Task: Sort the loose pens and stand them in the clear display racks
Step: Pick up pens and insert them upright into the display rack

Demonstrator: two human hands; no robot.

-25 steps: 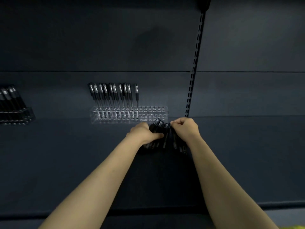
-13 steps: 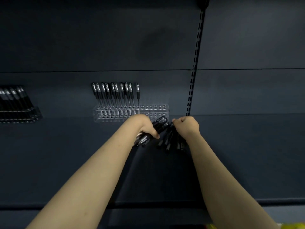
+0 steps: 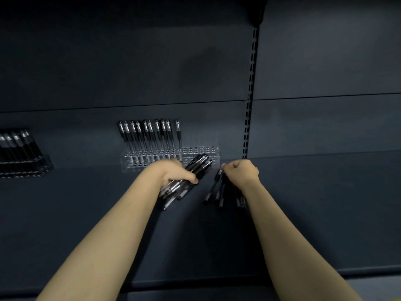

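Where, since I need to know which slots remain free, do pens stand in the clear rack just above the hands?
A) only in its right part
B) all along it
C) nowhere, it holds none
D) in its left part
D: the standing pens fill the left part of the clear rack, while the slots toward its right end show empty.

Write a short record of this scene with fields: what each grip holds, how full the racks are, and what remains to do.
left grip: hand curled round a slanted bundle of black plastic pens
right grip: fist closed on a second bundle of black pens, fanned toward the camera
middle clear plastic rack: standing black pens fill its left part; right slots empty
far-left clear rack: holds leaning dark pens
surface: dark grey shelf
remaining: neither bundle is racked yet
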